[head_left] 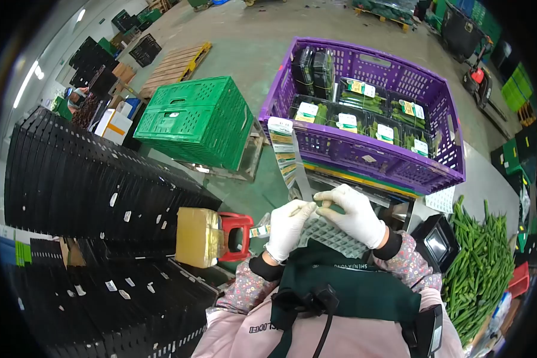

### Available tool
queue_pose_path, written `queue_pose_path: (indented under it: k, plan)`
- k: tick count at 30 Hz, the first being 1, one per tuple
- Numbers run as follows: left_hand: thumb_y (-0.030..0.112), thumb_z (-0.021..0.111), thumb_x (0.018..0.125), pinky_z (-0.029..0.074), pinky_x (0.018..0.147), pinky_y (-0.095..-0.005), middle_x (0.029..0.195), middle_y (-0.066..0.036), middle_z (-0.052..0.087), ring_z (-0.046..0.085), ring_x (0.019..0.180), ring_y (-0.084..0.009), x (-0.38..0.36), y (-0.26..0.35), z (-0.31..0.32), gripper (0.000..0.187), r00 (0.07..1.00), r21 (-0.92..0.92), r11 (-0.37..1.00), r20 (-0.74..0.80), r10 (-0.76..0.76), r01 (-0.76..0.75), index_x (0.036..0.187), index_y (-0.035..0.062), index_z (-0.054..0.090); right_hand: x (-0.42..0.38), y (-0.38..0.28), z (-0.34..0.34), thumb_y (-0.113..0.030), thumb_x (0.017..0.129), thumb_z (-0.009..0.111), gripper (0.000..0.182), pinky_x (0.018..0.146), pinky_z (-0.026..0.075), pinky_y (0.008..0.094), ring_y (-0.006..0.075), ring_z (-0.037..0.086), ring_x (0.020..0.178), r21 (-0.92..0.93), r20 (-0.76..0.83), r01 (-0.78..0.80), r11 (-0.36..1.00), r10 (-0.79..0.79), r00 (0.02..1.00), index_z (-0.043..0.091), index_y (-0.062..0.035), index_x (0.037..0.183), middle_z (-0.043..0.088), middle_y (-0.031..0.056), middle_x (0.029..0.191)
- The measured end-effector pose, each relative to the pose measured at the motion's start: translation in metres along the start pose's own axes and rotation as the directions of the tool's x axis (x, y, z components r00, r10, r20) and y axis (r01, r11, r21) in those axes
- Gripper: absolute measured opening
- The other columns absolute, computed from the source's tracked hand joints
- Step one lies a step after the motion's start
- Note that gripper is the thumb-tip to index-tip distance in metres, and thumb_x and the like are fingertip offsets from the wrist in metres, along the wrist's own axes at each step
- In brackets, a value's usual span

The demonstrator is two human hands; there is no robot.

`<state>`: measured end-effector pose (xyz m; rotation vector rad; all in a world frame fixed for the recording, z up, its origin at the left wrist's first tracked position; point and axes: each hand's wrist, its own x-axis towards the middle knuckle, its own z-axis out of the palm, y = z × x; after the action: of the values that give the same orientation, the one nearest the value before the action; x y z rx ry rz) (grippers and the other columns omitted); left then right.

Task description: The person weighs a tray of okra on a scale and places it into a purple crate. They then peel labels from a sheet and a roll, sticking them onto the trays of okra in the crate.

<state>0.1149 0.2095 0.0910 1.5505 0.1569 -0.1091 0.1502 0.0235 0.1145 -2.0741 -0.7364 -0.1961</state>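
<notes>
My left hand (287,229), in a white glove, has its fingertips pressed together beside those of my right hand (356,218), also gloved. Whatever lies between the fingertips is too small to make out. A strip of printed labels (286,156) hangs just beyond my hands, in front of the purple crate (364,143). Under my hands is a pale green sheet with a bumpy pattern (335,240). The crate holds several packed trays of green vegetables (362,95) with labels on them.
Loose green pods (478,262) are piled on the right, beside black empty trays (437,241). At left stand stacked black crates (95,179), green crates (191,122), a taped box (196,237) and a red stool (237,236). A person (76,98) is far left.
</notes>
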Motion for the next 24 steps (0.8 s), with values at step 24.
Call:
queue_pose_path:
  k: [24]
  plan:
    - [0.014, 0.062, 0.098, 0.048, 0.069, -0.023, 0.086, 0.0, 0.067, 0.059, 0.077, -0.006, 0.069, -0.033, -0.065, 0.018, 0.987, -0.385, 0.91, 0.099, -0.125, 0.154, 0.099, -0.0021, 0.069, 0.05, 0.007, 0.047, 0.001, 0.075, 0.076, 0.021, 0.067, 0.051, 0.0356, 0.0263, 0.063, 0.073, -0.302, -0.254, 0.263, 0.916, -0.343, 0.904, 0.066, -0.0047, 0.093, 0.066, 0.0077, 0.084]
